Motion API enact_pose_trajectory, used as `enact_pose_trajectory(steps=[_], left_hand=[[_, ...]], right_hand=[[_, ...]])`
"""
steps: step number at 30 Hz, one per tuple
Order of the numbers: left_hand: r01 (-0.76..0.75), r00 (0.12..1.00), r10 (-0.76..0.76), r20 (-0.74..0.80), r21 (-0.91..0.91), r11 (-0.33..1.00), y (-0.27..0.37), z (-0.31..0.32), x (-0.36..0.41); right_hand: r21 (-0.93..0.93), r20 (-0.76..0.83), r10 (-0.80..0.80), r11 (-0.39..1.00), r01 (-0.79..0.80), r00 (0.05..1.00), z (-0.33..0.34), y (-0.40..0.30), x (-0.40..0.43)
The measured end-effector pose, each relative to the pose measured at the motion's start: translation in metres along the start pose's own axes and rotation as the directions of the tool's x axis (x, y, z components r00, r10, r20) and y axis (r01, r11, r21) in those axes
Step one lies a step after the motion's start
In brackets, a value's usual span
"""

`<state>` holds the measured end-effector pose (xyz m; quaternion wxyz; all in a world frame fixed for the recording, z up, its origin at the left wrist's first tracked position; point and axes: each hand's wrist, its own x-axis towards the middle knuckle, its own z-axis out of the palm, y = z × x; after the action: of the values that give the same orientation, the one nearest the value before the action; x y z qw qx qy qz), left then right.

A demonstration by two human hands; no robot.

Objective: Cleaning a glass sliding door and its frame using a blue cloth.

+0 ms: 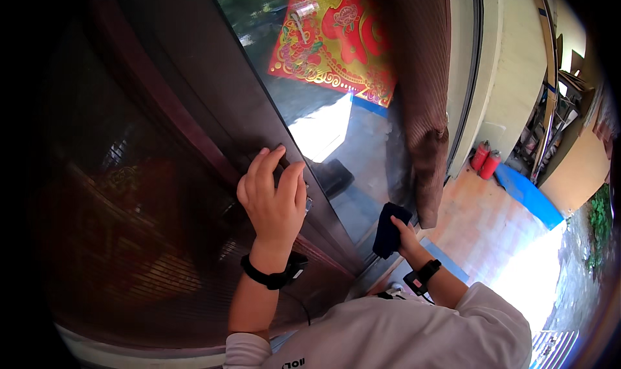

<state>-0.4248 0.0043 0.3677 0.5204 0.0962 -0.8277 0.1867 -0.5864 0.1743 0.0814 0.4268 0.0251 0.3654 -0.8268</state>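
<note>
My left hand [275, 192] is raised at the dark frame of a glass sliding door [233, 92], its fingers bent over the frame beside a metal latch [308, 205]. Whether the fingertips grip the frame cannot be told. Lower and to the right, my right hand [407, 238] holds a folded dark cloth [389, 230] near the door's bottom track. A red and gold paper decoration [339, 43] shows on the glass beyond the frame. A brown ribbed curtain [427, 102] hangs just above my right hand.
Two red fire extinguishers [485, 161] stand on the tiled floor by the wall at the right. Beside them lies a blue sheet [529, 194], with a large tan board [577, 170] and piled odds and ends behind. A dark glass panel [126, 213] fills the left side.
</note>
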Motion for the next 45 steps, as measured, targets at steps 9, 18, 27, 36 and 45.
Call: enact_pose_trajectory(steps=[9,18,27,36,45], left_hand=[[0.065,0.997,-0.052,-0.059,0.236,0.970,0.003,0.017,0.000],[0.039,0.996,-0.024,-0.082,0.190,0.981,0.006,0.025,-0.002],[0.001,0.996,0.009,-0.084,0.124,0.992,0.001,0.018,-0.001],[0.011,0.996,-0.002,-0.087,0.098,0.995,0.004,0.018,-0.003],[0.000,0.993,0.015,-0.117,0.122,0.993,0.003,0.022,-0.006]], right_hand=[[-0.442,0.238,-0.812,0.398,0.804,0.533,0.145,-0.063,0.021],[-0.345,0.609,-0.793,-0.307,0.887,-0.038,0.205,-0.031,0.023],[-0.408,0.732,-0.665,-0.251,0.878,0.151,0.112,0.026,0.047],[-0.348,0.582,-0.812,-0.214,0.913,0.031,0.235,-0.058,0.006],[-0.299,0.710,-0.705,-0.285,0.911,0.013,0.156,-0.007,0.040]])
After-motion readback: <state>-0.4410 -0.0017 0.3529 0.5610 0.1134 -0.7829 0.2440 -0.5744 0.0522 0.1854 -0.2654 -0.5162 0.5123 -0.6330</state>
